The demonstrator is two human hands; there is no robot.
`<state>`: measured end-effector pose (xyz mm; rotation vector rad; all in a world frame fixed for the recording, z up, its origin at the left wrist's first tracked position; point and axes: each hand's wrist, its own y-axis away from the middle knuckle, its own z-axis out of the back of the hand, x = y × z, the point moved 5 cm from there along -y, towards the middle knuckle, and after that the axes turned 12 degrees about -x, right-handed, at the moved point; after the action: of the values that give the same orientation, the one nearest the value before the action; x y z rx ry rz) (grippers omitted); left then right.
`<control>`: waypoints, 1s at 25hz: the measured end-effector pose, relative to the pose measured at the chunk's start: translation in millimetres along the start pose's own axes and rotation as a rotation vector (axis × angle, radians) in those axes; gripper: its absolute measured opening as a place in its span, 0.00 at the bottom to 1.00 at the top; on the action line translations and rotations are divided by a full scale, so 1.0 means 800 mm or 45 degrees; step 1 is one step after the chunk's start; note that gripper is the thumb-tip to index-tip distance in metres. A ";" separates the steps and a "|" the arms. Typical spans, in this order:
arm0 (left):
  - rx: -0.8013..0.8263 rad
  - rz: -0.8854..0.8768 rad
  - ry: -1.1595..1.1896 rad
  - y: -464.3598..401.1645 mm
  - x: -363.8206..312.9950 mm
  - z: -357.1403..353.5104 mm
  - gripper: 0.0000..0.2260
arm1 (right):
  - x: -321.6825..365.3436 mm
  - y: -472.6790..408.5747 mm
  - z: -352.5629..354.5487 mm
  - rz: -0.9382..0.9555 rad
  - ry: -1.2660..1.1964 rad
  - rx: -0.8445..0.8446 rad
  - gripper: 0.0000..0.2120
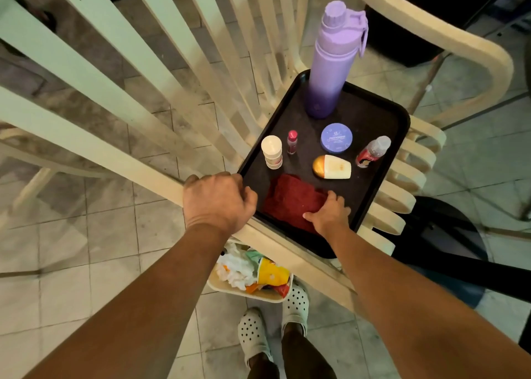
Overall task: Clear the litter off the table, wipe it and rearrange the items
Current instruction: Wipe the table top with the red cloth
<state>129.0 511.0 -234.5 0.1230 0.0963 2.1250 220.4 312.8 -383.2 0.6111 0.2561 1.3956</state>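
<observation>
One black tray [382,120] holds one purple bottle [327,71], five small toiletries and one red cloth [287,203]. Left hand [215,200] grips the tray's near-left rim; right hand [330,213] presses the cloth, fingers spread. Below the tray, one bin [230,288] holds litter [253,272].

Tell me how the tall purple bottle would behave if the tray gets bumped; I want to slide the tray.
The purple bottle probably tips easily: it stands upright, tall and narrow, at the far end of the black tray. Once down, its round body would likely roll toward the small jars. Whether it is full cannot be told, so its weight is uncertain.
</observation>
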 end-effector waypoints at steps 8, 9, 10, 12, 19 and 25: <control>-0.077 0.011 -0.020 0.001 0.004 -0.001 0.14 | 0.029 0.017 0.024 0.104 -0.232 -0.040 0.29; -0.067 0.003 -0.020 0.002 0.004 0.000 0.14 | 0.038 0.023 0.037 0.139 -0.277 -0.055 0.28; -0.050 -0.009 -0.006 0.002 0.003 -0.001 0.14 | 0.049 0.030 0.051 0.183 -0.308 -0.065 0.27; 0.001 -0.059 0.090 0.004 0.002 -0.001 0.14 | 0.065 0.049 0.084 0.259 -0.372 -0.121 0.25; 0.045 0.402 1.570 0.106 -0.019 0.112 0.15 | 0.055 0.216 0.224 0.322 -0.780 -0.241 0.25; 0.874 0.625 2.203 0.253 -0.064 0.243 0.24 | -0.037 0.443 0.300 0.587 -0.847 -0.407 0.20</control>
<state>10.7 364.4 -20.7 -1.4153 1.9022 1.9051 40.6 243.0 0.1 0.8577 -0.6641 1.5384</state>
